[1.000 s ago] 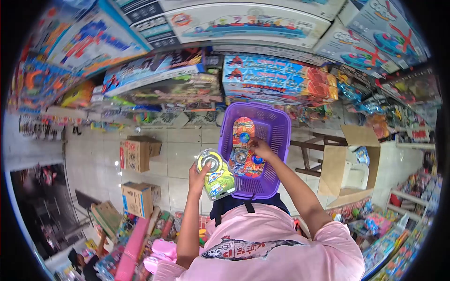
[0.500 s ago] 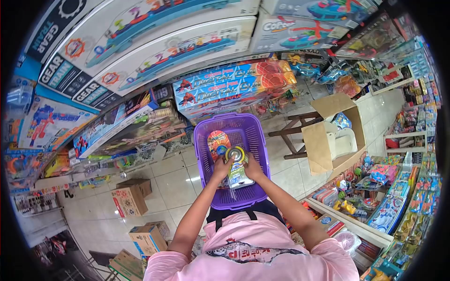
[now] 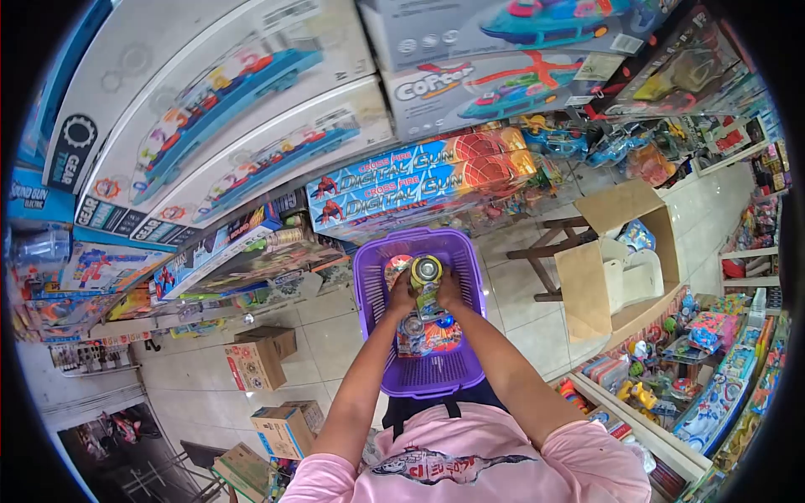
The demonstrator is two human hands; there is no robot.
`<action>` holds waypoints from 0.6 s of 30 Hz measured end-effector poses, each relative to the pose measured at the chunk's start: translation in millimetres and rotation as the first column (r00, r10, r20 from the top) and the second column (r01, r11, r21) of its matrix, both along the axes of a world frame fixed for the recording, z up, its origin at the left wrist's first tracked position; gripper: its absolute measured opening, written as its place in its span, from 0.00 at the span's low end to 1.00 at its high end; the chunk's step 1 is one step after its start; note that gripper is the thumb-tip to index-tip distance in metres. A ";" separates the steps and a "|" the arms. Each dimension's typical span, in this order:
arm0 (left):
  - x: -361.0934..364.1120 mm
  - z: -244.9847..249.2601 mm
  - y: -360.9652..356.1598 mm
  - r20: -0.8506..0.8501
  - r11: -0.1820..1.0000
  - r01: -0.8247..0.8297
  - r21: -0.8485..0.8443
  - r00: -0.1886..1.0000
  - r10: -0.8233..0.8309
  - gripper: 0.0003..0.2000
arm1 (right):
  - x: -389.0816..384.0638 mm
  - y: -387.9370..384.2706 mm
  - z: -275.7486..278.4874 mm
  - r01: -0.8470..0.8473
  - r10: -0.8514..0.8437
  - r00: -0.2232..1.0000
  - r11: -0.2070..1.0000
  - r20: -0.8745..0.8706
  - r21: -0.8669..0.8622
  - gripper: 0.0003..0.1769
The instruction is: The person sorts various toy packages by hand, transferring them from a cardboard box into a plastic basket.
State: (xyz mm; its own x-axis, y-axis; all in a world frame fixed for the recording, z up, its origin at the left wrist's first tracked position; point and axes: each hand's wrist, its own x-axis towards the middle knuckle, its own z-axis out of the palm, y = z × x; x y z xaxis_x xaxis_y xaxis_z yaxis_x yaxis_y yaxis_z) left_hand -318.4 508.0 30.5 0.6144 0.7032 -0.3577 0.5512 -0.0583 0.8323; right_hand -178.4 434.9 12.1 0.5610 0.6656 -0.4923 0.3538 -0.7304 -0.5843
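A purple basket (image 3: pixel 366 310) rests before my body. Over it, my left hand (image 3: pixel 402 295) and my right hand (image 3: pixel 450 295) hold a toy package between them, one at each side. A round yellow-rimmed piece with a silver centre (image 3: pixel 427 270) shows at the package's top. Beneath my hands in the basket lies a colourful carded toy (image 3: pixel 432 339) with small round parts. Part of another card (image 3: pixel 396 266) shows beside my left hand. My fingers are curled round the package, and their tips are partly hidden.
Digital gun boxes (image 3: pixel 402 180) and large toy boxes (image 3: pixel 251 159) are stacked ahead. An open cardboard box (image 3: pixel 587 293) stands at the right next to a brown wooden stool (image 3: pixel 549 251). Small cartons (image 3: pixel 254 365) sit on the left floor. Toy shelves (image 3: pixel 662 427) line the right.
The view has shifted, with the basket slightly lower in it. The held package is tilted differently and has moved up within the basket, uncovering the colourful card beneath. Both hands still hold it.
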 end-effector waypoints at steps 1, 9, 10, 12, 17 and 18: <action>0.2 0.0 -1.4 -0.012 1.000 0.006 0.001 1.000 -0.006 0.35 | -1.7 -1.9 -2.4 -0.006 0.006 1.000 1.000 0.026 -0.016 0.34; -3.6 29.5 -16.8 0.084 0.959 0.016 0.281 0.996 -0.041 0.37 | -11.7 -27.7 75.2 0.027 -0.042 0.997 0.976 0.063 0.218 0.38; -5.4 44.4 -22.1 0.119 0.936 0.015 0.353 0.991 -0.060 0.37 | -10.2 -37.5 81.5 -0.019 0.018 1.000 0.942 0.005 0.335 0.38; -20.9 86.1 -35.5 0.190 0.939 -0.011 0.345 0.980 -0.058 0.31 | -3.4 -64.8 99.8 -0.045 0.038 0.999 0.913 0.026 0.405 0.29; -105.2 146.1 -79.5 0.183 0.775 -0.203 0.598 0.976 0.115 0.19 | 0.2 -161.6 173.8 -0.052 -0.185 0.960 0.619 0.210 0.784 0.17; -126.5 141.5 -92.0 0.235 0.757 -0.292 0.585 0.954 0.185 0.18 | 0.6 -184.1 169.8 0.023 -0.303 0.928 0.630 0.218 0.776 0.15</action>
State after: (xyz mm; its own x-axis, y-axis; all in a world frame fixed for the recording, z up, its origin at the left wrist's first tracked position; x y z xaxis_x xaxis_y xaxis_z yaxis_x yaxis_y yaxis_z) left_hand -444.9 416.0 172.1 0.4061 0.8704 0.2783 0.4848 -0.4634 0.7418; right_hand -177.8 250.8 182.0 0.7191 0.6015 0.3480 0.5291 -0.1493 -0.8353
